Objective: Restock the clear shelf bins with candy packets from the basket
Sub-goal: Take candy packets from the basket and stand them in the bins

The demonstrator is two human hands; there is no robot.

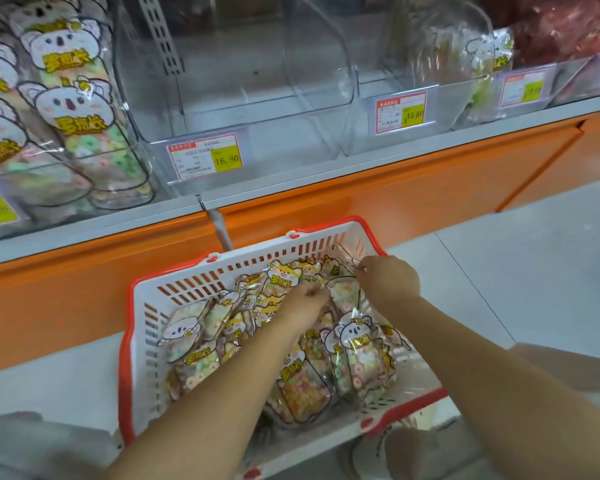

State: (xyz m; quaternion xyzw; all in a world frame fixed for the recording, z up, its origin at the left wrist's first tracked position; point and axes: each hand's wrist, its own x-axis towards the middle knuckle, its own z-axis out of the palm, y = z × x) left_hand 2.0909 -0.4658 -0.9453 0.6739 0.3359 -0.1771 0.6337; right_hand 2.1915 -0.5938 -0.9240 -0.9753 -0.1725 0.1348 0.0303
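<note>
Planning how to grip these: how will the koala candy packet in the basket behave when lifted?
The koala packet looks like thin glossy film, so probably floppy and slippery. Its loose ring candies would likely shift and sag downward. Probably light for its size.

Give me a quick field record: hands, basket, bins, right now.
left hand: in basket, on candy packets, grip unclear
right hand: pinching a packet's top edge at basket's far right
basket: white, red rim, on floor, many packets left
middle bin: empty
left bin: full
</note>
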